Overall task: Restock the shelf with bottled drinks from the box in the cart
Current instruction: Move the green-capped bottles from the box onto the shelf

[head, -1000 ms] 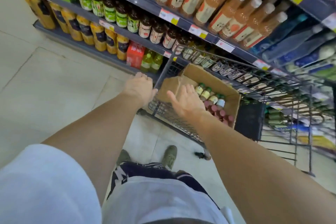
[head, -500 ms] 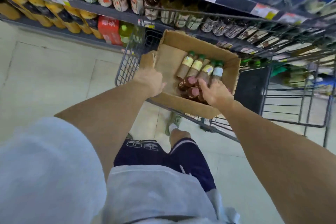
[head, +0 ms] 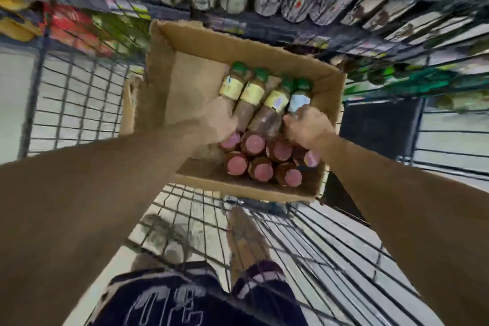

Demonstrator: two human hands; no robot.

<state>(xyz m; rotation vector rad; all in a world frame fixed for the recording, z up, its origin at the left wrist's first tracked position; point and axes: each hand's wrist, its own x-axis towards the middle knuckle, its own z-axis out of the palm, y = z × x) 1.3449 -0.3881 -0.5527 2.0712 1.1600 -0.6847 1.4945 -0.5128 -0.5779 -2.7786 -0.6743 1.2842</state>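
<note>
Two hands reach into the box (head: 169, 92): right hand (head: 308, 127) gripping a green-capped bottle (head: 299, 99), left hand (head: 221, 127) grip unclear; lifting comes next.

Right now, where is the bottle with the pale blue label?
In the head view, the bottle with the pale blue label lies rightmost among the green-capped bottles in the brown cardboard box, under the right hand.

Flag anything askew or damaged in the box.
No damage or spill shows. The green-capped bottles lie tilted on their sides in the cardboard box, while the pink-capped bottles stand upright.
</note>
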